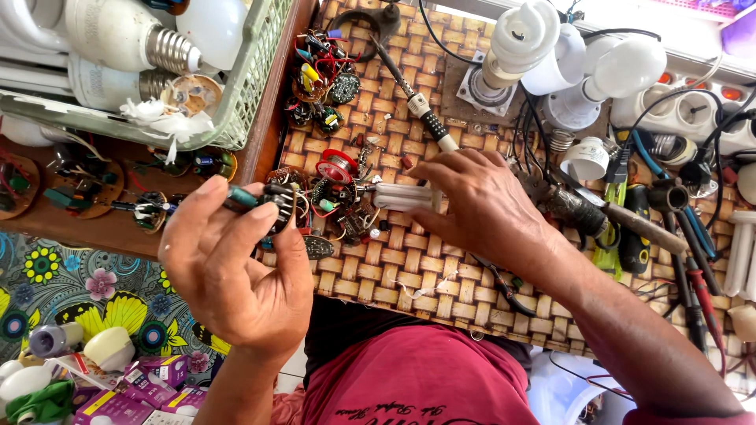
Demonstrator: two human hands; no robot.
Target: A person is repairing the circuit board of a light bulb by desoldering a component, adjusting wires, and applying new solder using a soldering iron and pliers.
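Red shirt (417, 378) fills the near edge, and just beyond it a woven mat (441, 275) begins, its near strip bare up to the hands. Left hand (232, 267) is raised over the mat's left edge, thumb and fingers pinched on a small circuit board (272, 201) with dark parts and a green piece. Right hand (480, 205) lies palm down mid-mat, fingers closed on a white tube (402, 197) that points left toward the board, close but not touching. Between and behind them sits a clutter of loose parts (339, 197), leaving little free mat there. Right of the wrist, tools (630, 228) crowd to the mat's edge. Farther off, a soldering iron (417, 102) slants across open weave; a spiral bulb (520, 39) and a green basket (252, 79) of bulbs line the far edge.
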